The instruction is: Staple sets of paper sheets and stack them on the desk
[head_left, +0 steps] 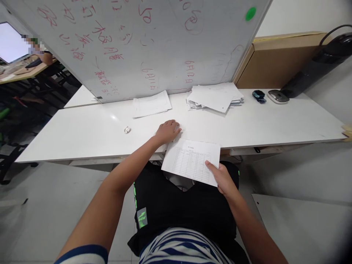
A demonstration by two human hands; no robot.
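The right grip [224,180] clamps the printed sheet [189,163], which may sag, unsupported beyond the tabletop's [275,126] front edge; the left grip's [166,132] hold is unclear.

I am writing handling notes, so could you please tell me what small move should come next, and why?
Probably the right hand should slide the printed sheet further onto the white desk, since most of it extends past the front edge.

White desk [96,135], paper stacks [214,96], watch [259,96], mouse [278,96], black bottle [316,66]
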